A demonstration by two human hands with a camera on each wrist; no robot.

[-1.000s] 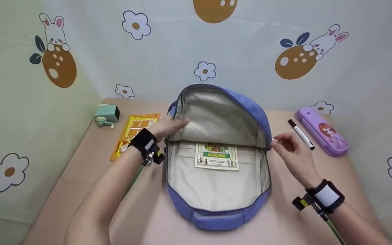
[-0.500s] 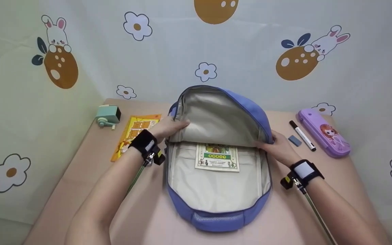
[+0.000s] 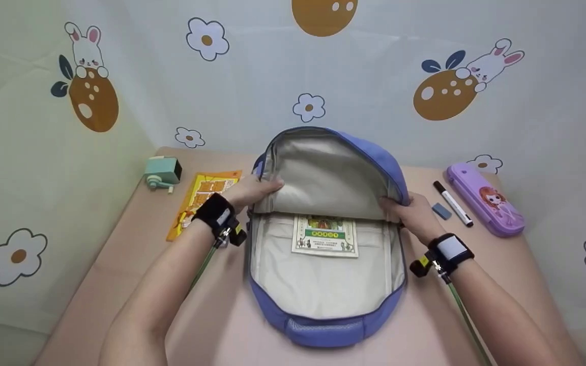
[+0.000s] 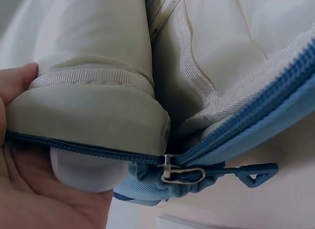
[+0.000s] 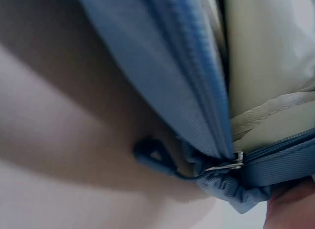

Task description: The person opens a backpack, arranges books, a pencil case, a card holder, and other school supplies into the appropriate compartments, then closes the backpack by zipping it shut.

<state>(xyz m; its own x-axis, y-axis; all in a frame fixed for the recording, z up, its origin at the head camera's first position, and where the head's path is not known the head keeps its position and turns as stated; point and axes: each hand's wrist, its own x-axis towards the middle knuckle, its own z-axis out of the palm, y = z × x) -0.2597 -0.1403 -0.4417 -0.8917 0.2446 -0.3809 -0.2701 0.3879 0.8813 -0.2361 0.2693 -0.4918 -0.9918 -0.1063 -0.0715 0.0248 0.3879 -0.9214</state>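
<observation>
A blue backpack [image 3: 326, 333] lies unzipped on the table, its front flap [image 3: 331, 168] raised and showing grey lining. My left hand [image 3: 255, 190] grips the flap's left edge, thumb on the lining and the other fingers outside. On the opposite edge, my right hand [image 3: 415, 213] holds the flap with its thumb inside. In the left wrist view a zipper pull [image 4: 258, 174] hangs at the corner of the opening, and a pale rounded piece [image 4: 88, 171] shows between palm and zipper. Another zipper pull [image 5: 156, 155] shows in the right wrist view. A booklet [image 3: 325, 244] lies inside, its top hidden by the flap.
To the left are a green pencil sharpener [image 3: 163, 170] with a crank and a yellow-orange printed packet [image 3: 211, 188]. On the right lie a blue-grey eraser [image 3: 441, 211], a black-capped white marker [image 3: 453, 203] and a purple pencil case [image 3: 486, 201]. A patterned curtain [image 3: 252, 76] stands behind the table.
My right hand has moved left from beside the backpack's right edge onto the flap and now grips it, uncovering the eraser. My left hand keeps its hold; the flap stays raised.
</observation>
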